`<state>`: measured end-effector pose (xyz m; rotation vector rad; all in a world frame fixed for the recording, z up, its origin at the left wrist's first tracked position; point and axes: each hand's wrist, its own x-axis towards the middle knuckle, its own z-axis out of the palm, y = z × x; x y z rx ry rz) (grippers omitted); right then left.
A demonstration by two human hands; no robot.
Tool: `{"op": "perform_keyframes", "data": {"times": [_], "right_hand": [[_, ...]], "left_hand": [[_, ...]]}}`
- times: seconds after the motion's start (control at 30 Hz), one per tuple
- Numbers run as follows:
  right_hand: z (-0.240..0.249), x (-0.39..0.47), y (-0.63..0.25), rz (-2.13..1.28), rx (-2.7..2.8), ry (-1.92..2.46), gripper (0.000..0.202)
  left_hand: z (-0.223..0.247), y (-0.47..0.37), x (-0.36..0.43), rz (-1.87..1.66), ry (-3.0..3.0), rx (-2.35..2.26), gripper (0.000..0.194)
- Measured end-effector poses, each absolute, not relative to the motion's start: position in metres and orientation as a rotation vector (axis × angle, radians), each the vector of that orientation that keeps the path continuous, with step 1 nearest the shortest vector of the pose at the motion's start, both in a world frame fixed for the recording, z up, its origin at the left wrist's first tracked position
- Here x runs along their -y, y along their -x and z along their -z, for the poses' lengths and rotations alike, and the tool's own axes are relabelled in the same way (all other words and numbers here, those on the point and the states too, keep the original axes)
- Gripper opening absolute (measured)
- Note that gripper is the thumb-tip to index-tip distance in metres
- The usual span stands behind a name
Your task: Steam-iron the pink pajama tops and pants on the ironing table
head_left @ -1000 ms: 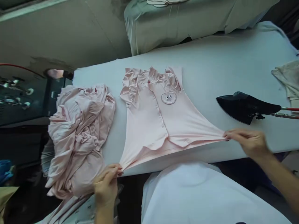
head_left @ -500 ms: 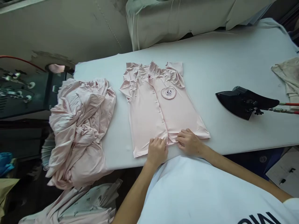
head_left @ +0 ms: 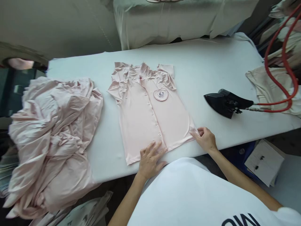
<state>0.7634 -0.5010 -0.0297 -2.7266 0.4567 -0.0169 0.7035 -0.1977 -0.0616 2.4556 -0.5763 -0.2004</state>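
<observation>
A pale pink button-up shirt (head_left: 136,122) with ruffled short sleeves lies spread out, collar away from me. On its chest is a round patch (head_left: 161,94) with a little face. My left hand (head_left: 151,158) rests flat with spread fingers on the bottom hem, beside the button placket. At the hem's right corner, my right hand (head_left: 205,138) pinches the fabric between thumb and fingers. To the right, a black iron (head_left: 227,103) lies on the white-covered table (head_left: 188,56).
A large heap of crumpled pink garments (head_left: 58,138) hangs over the table's left front edge. Red hoses (head_left: 272,78) run from the iron past folded beige cloth (head_left: 263,83). Papers (head_left: 264,161) lie below the right edge. A covered surface (head_left: 183,22) stands behind.
My right hand has moved right along the hem to the shirt's corner. My left hand has uncurled and now lies flat. The view has shifted to the right.
</observation>
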Motion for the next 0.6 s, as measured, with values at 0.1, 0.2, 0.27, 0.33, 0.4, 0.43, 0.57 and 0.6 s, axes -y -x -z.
{"op": "perform_keyframes", "data": {"times": [0.1, 0.2, 0.27, 0.33, 0.4, 0.43, 0.57, 0.6], "right_hand": [[0.028, 0.523, -0.762, -0.126, -0.521, 2.742, 0.046], [0.027, 0.524, -0.757, -0.056, -0.561, 2.761, 0.039], [0.027, 0.519, -0.754, 0.073, -0.445, 2.789, 0.034], [0.029, 0.516, -0.751, 0.212, -0.167, 2.829, 0.025], [0.035, 0.515, -0.747, 0.340, 0.067, 2.843, 0.014], [0.038, 0.515, -0.745, 0.386, 0.107, 2.842, 0.012], [0.053, 0.516, -0.743, 0.432, 0.044, 2.798, 0.013], [0.055, 0.515, -0.743, 0.397, 0.020, 2.786, 0.015]], "left_hand": [[0.067, -0.706, 0.196, 0.169, -2.487, 0.594, 0.053], [0.065, -0.708, 0.190, 0.205, -2.492, 0.638, 0.056], [0.059, -0.708, 0.185, 0.236, -2.479, 0.666, 0.055], [0.051, -0.713, 0.183, 0.211, -2.460, 0.639, 0.044], [0.041, -0.736, 0.189, 0.159, -2.401, 0.584, 0.027], [0.035, -0.758, 0.198, 0.160, -2.358, 0.573, 0.020], [0.014, -0.912, 0.270, 0.262, -2.458, 0.459, 0.027], [0.009, -0.959, 0.293, 0.247, -2.595, 0.350, 0.034]]}}
